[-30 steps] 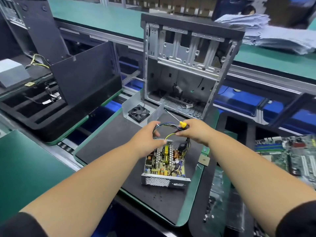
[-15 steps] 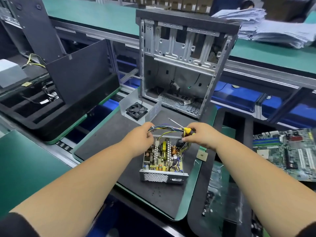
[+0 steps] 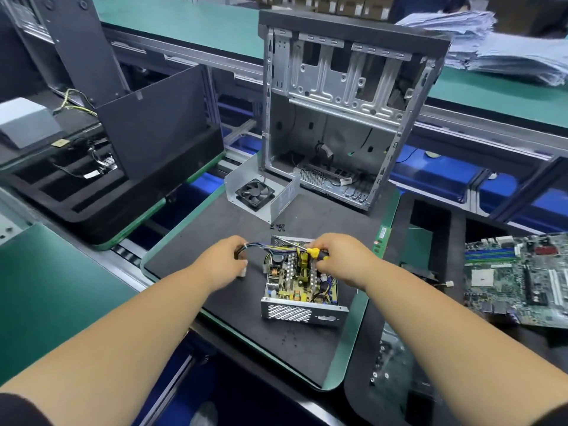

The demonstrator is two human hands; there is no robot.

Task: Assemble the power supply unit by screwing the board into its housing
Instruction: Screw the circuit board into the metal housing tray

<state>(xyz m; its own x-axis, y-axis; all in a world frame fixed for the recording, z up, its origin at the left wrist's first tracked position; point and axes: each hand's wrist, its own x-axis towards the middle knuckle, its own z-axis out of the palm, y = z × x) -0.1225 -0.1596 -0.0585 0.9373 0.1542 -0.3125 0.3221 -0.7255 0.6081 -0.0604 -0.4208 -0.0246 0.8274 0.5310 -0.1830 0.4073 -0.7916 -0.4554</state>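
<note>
The power supply housing (image 3: 302,313), a grey metal tray with a perforated front wall, sits on the black mat (image 3: 276,342). Its yellow-green board (image 3: 299,281) lies inside. My left hand (image 3: 222,261) grips the bundle of coloured cables (image 3: 261,245) with white connectors, held out to the left of the housing. My right hand (image 3: 341,261) holds a screwdriver (image 3: 315,253) with a yellow and black handle over the board's far end; its thin shaft points up and left across the housing's rear wall.
The housing's lid with a black fan (image 3: 255,192) stands behind, small black screws (image 3: 278,226) lying beside it. An open computer case (image 3: 347,112) stands upright at the mat's far edge. A motherboard (image 3: 519,275) lies right, black foam trays (image 3: 101,179) left.
My left hand has drawn the cable bundle out to the left, away from the board. My right hand with the screwdriver has come down closer over the board's far end.
</note>
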